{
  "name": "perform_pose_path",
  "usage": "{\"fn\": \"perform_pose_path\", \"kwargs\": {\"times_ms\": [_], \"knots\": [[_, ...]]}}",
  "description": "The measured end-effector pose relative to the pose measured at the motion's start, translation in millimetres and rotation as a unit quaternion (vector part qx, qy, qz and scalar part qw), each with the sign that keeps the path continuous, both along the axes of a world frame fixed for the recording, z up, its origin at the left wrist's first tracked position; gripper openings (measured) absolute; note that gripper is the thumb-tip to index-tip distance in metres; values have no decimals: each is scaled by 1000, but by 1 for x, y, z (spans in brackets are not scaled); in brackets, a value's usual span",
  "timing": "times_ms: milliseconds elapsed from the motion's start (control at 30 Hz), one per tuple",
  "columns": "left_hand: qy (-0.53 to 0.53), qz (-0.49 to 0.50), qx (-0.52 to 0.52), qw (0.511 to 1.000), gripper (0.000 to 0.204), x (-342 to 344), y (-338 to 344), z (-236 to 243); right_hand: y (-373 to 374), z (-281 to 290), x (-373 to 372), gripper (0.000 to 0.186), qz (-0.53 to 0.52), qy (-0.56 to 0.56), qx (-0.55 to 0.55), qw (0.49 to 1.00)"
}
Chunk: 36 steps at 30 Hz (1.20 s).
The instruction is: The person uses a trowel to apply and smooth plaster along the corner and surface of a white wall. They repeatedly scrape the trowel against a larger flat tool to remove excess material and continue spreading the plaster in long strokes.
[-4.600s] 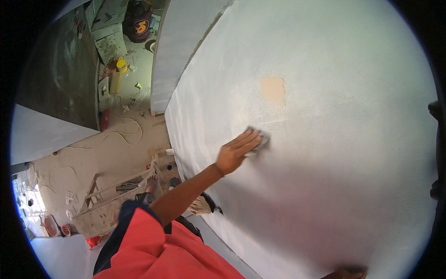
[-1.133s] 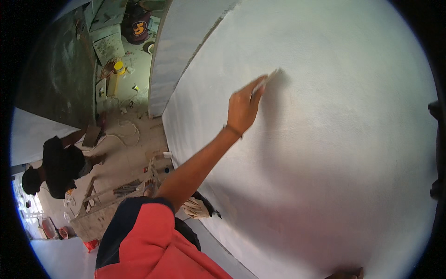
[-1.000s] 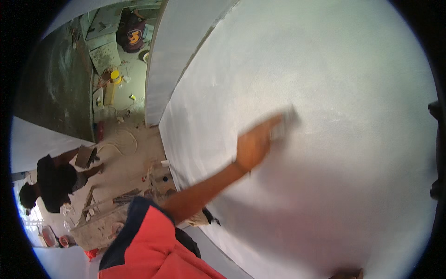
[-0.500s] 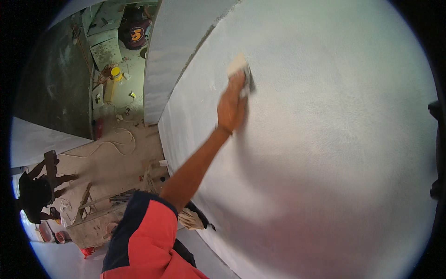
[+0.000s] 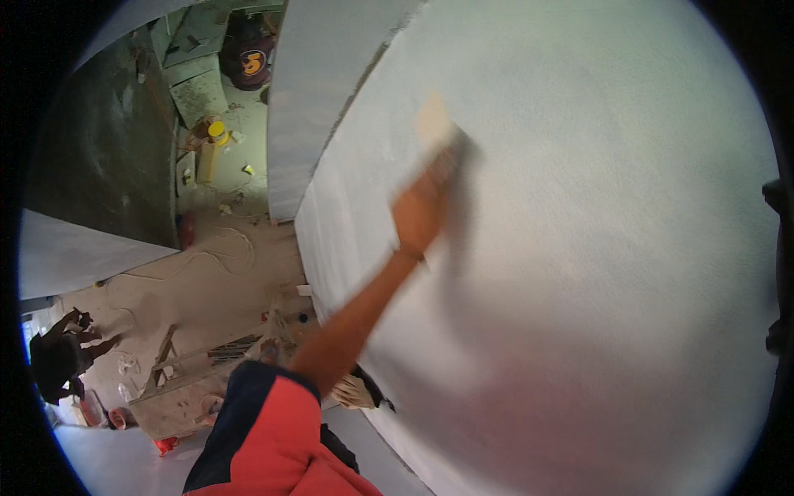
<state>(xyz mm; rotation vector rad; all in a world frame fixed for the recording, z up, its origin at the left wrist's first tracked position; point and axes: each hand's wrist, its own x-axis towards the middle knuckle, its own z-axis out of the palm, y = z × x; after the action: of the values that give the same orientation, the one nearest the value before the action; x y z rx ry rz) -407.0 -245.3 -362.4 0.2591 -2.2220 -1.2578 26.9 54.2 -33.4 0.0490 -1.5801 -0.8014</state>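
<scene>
My left hand (image 5: 419, 211), blurred by motion, is raised against the pale wall (image 5: 579, 207). Its fingers close round a beige flat pad (image 5: 435, 122), which lies on or very near the wall surface. Blur hides the pad's exact kind and its edges. A thin band (image 5: 408, 250) circles my wrist, and a red and navy sleeve (image 5: 273, 430) covers my upper arm. The wall is whitish with faint streaks, and the shadow of my arm falls across it. My right hand does not show.
Left of the wall, a wooden work bench (image 5: 169, 413) stands on the dusty floor with tools and planks. A co-worker (image 5: 62, 360) is at far left; another person (image 5: 248, 62) crouches in the far doorway. A yellow bucket (image 5: 217, 132) and a cable (image 5: 211, 252) lie beyond.
My left hand and the beige pad have shifted slightly right along the wall and blurred. The view has moved a little. The co-worker at far left has changed arm position.
</scene>
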Motion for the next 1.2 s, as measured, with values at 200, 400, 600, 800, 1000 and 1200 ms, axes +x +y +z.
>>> {"fn": "perform_pose_path", "kwargs": {"times_ms": [200,400,600,800,1000,1200], "knots": [[202,-77,77,973,39,77,6,-46,0,0,1,63,-17,11,4,1000],[-20,13,277,961,42,-96,-87,19,11,1,15,64,6,-1,-16,1000],[164,-193,152,955,48,71,8,2,10,1,13,65,-3,4,-5,1000],[74,-129,138,979,38,50,-47,-43,0,5,9,62,-9,-1,23,1000],[-26,-58,197,978,40,-99,-103,-7,-4,8,13,62,22,-23,15,999],[85,-229,189,951,37,92,-2,-50,-13,8,8,60,8,-42,30,999]]}}
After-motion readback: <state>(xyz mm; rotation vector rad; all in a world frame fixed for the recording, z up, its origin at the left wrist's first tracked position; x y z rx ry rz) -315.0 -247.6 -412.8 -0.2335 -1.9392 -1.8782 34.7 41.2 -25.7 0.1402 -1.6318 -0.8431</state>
